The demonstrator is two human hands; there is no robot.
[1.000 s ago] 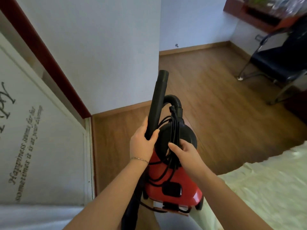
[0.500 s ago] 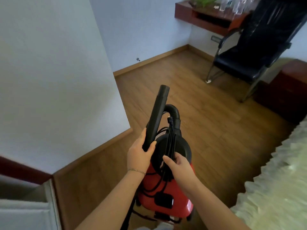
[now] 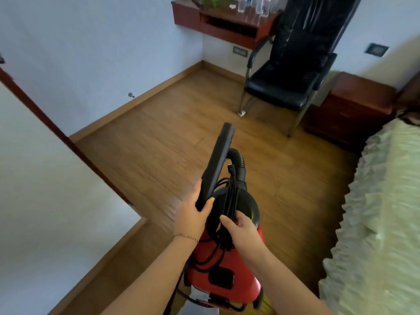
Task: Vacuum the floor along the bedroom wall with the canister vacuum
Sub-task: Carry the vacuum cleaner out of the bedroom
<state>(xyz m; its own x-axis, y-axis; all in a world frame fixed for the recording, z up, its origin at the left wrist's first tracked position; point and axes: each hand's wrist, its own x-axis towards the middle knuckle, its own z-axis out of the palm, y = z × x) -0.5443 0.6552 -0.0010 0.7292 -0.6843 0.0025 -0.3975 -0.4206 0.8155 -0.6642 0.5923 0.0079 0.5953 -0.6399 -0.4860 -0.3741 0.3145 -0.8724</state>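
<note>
The room had a wooden floor (image 3: 172,142) with a wooden baseboard (image 3: 136,100) along the pale walls (image 3: 91,42). In the far corner a dark red wall-mounted surface (image 3: 218,26) carried some clear glasses (image 3: 252,6) and something green, too blurred to name. Its open compartment looked dark, and I could not tell what was inside. A black chair (image 3: 288,71) with a metal frame stood below it, and a dark red nightstand (image 3: 354,108) stood just beside the chair. A bed (image 3: 381,212) with a pale green ruffled cover filled the right side and was cut off by the frame edge. The red and black canister vacuum (image 3: 225,267) was held up above the floor, in front of the person, between the near wall and the bed. The left hand (image 3: 192,218) had its fingers closed around the lower part of the black tube (image 3: 217,164), which pointed up and away. The right hand (image 3: 242,229) gripped the top of the canister, where the black cord (image 3: 229,201) was wound; its fingertips were hidden behind the cord and the black top. A ribbed hose (image 3: 237,158) curved out behind the tube. The bottom of the vacuum was partly cut off by the frame.
</note>
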